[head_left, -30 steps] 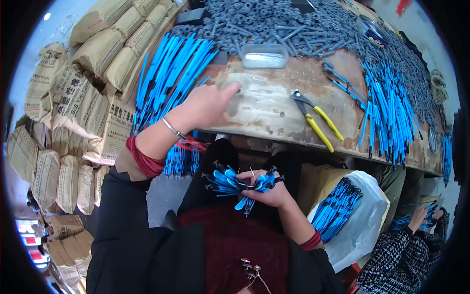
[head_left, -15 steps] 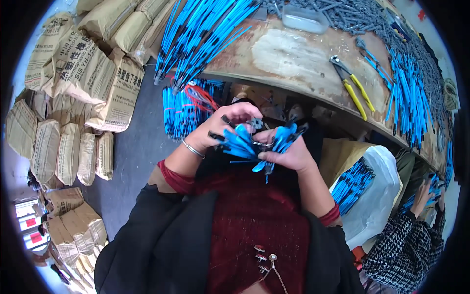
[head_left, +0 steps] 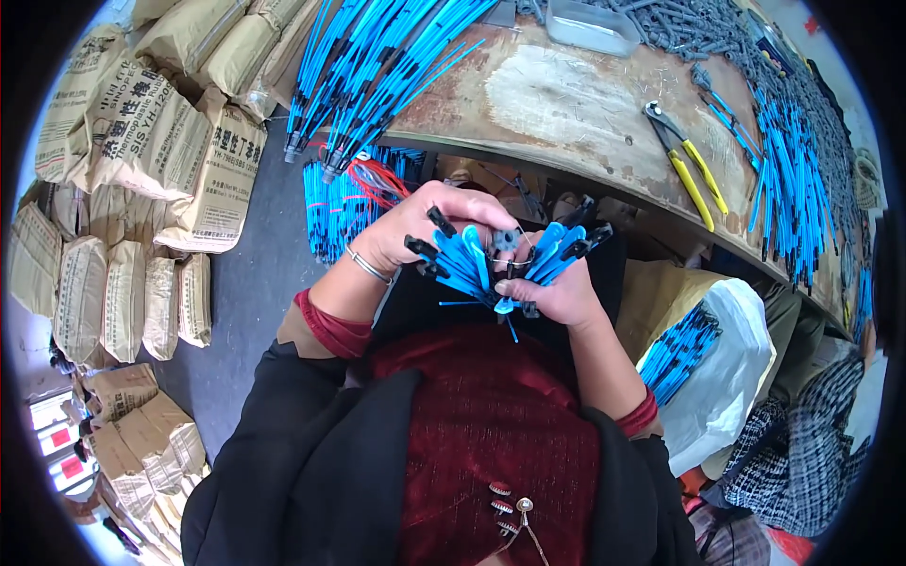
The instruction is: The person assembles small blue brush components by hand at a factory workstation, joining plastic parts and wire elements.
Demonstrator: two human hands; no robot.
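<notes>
Both my hands are raised in front of my lap, working on a cluster of short blue rods (head_left: 462, 259) with black jointed ends. The rods fan out to both sides. A small grey notched hub (head_left: 507, 241) sits in the middle, with a thin wire beside it. My left hand (head_left: 415, 226) has its fingers closed around the hub from the upper left. My right hand (head_left: 563, 294) grips the right part of the cluster, its thumb pressed across the rods near the centre. Fingers partly hide where the wire runs.
Ahead is a wooden bench (head_left: 576, 141) with yellow-handled pliers (head_left: 687, 165), a clear tray (head_left: 590, 33), piled grey parts (head_left: 675, 24) and blue rod bundles (head_left: 797, 179). A white sack (head_left: 731, 377) with rods stands right, beside a person's checked sleeve (head_left: 797, 462). Paper sacks (head_left: 156, 132) are stacked left.
My hands stay nearly in place, and the blue rods now lie a little more spread around the grey hub. At the right, the other person has shifted and their hands are no longer visible.
</notes>
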